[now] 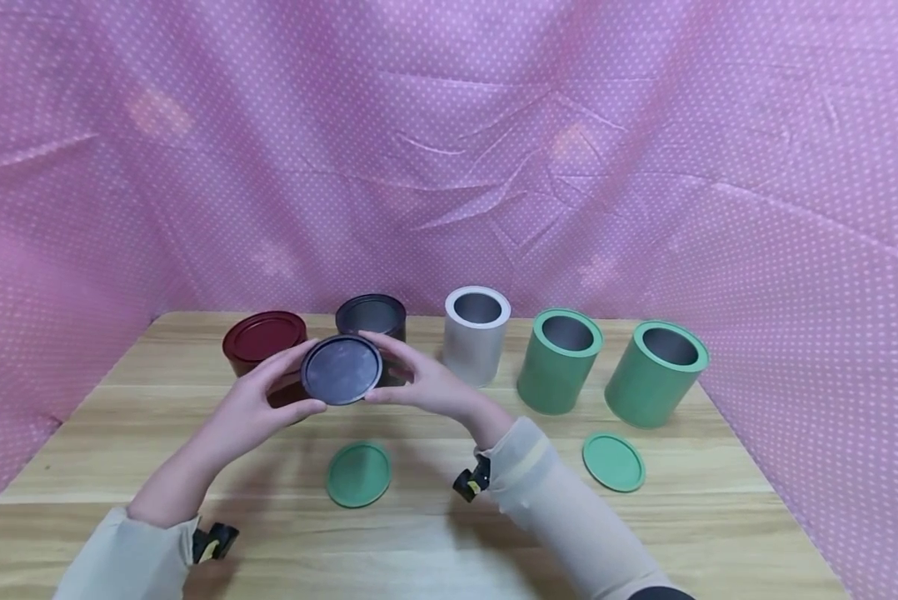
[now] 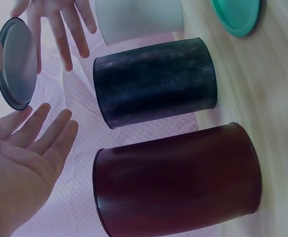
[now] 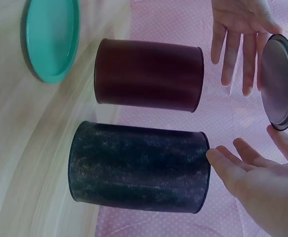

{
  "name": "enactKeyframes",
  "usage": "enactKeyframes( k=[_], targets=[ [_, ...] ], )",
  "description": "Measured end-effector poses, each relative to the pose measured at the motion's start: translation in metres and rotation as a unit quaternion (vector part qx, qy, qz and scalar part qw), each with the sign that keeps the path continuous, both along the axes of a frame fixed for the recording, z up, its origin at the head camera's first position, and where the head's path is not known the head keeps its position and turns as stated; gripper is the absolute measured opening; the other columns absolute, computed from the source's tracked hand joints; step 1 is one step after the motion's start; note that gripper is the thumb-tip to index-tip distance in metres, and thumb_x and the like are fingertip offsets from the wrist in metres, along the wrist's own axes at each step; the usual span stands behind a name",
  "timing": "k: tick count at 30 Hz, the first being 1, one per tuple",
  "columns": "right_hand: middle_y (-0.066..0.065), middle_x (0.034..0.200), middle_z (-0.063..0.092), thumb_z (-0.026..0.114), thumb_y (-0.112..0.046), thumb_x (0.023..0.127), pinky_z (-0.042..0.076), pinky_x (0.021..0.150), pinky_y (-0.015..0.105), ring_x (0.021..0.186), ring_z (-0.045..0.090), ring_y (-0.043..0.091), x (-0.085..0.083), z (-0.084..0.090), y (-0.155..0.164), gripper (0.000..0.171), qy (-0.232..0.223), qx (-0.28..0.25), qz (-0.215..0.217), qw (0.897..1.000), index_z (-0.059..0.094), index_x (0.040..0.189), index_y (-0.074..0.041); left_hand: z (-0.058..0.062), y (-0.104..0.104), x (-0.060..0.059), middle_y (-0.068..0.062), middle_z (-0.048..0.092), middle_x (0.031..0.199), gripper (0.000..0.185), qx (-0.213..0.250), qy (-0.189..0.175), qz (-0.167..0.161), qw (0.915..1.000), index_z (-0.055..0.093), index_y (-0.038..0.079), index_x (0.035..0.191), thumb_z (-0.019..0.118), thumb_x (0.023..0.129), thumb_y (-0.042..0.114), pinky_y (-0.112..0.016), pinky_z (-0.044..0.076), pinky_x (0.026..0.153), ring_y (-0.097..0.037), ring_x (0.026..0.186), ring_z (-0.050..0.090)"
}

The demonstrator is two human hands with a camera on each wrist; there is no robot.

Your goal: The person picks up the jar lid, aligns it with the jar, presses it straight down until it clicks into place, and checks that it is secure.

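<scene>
A round black lid is held up in the air between both hands, its flat face toward the head camera. My left hand pinches its left edge between thumb and fingers. On the opposite edge, my right hand grips it the same way. Just behind the lid stands a black can, its top without a lid in the head view and its body partly hidden by the right hand. A dark red can with its top covered stands behind the left hand.
To the right stand a white can and two green cans, all with open tops. Two green lids lie on the wooden table. Pink dotted cloth hangs behind and at the sides.
</scene>
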State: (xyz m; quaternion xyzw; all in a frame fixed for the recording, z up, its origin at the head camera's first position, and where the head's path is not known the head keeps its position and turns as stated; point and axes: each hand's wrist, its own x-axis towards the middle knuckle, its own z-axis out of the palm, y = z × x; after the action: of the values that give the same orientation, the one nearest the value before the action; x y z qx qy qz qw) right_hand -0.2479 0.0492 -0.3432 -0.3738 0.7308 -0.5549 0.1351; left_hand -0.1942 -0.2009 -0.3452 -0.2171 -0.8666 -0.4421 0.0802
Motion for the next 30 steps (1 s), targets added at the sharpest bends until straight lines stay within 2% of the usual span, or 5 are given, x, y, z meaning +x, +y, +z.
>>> enactKeyframes(
  k=[4, 7, 11, 22, 30],
  targets=[
    [0.009, 0.148, 0.044, 0.067, -0.003, 0.088, 0.03, 0.117, 0.041, 0.139, 0.038, 0.02, -0.004, 0.002, 0.003, 0.073, 0.002, 0.014, -0.007, 1.0, 0.032, 0.151, -0.015, 0.005, 0.002, -0.004, -0.019, 0.047, 0.143, 0.071, -0.023, 0.013, 0.007, 0.9996, 0.043, 0.008, 0.145, 0.077, 0.083, 0.02, -0.005, 0.039, 0.095, -0.039, 0.124, 0.054],
    [0.008, 0.146, 0.046, 0.068, -0.005, 0.089, 0.029, 0.117, 0.042, 0.138, 0.039, 0.019, -0.007, 0.003, 0.007, 0.073, 0.005, 0.025, -0.014, 1.0, 0.032, 0.151, -0.017, 0.009, 0.004, -0.006, -0.02, 0.046, 0.143, 0.072, -0.035, 0.008, 0.01, 0.9993, 0.042, 0.007, 0.145, 0.076, 0.083, 0.02, -0.027, 0.046, 0.102, -0.039, 0.125, 0.054],
    [0.009, 0.144, 0.047, 0.068, -0.008, 0.089, 0.028, 0.117, 0.046, 0.137, 0.04, 0.02, -0.012, 0.006, 0.01, 0.072, 0.01, 0.035, -0.02, 0.999, 0.033, 0.151, -0.018, 0.013, 0.007, -0.01, -0.022, 0.047, 0.142, 0.071, -0.044, 0.015, 0.008, 0.9989, 0.043, 0.005, 0.144, 0.077, 0.083, 0.019, -0.054, 0.042, 0.103, -0.042, 0.124, 0.053],
    [0.007, 0.154, 0.036, 0.066, -0.007, 0.09, 0.025, 0.119, 0.044, 0.146, 0.027, 0.023, -0.022, 0.011, 0.02, 0.071, 0.003, 0.032, -0.024, 0.999, 0.032, 0.152, -0.017, 0.022, 0.013, -0.023, -0.022, 0.043, 0.145, 0.074, -0.077, -0.013, 0.02, 0.9967, 0.039, 0.012, 0.148, 0.074, 0.086, 0.031, -0.062, 0.039, 0.104, -0.05, 0.124, 0.05],
    [0.003, 0.158, 0.029, 0.065, -0.01, 0.092, 0.02, 0.121, 0.045, 0.149, 0.02, 0.019, -0.033, 0.009, 0.022, 0.069, -0.005, 0.021, -0.04, 0.999, 0.032, 0.152, -0.019, 0.021, 0.016, -0.038, -0.023, 0.032, 0.153, 0.075, -0.061, -0.049, 0.012, 0.9968, 0.032, 0.013, 0.152, 0.07, 0.089, 0.032, -0.061, 0.034, 0.108, -0.05, 0.132, 0.041]
  ],
)
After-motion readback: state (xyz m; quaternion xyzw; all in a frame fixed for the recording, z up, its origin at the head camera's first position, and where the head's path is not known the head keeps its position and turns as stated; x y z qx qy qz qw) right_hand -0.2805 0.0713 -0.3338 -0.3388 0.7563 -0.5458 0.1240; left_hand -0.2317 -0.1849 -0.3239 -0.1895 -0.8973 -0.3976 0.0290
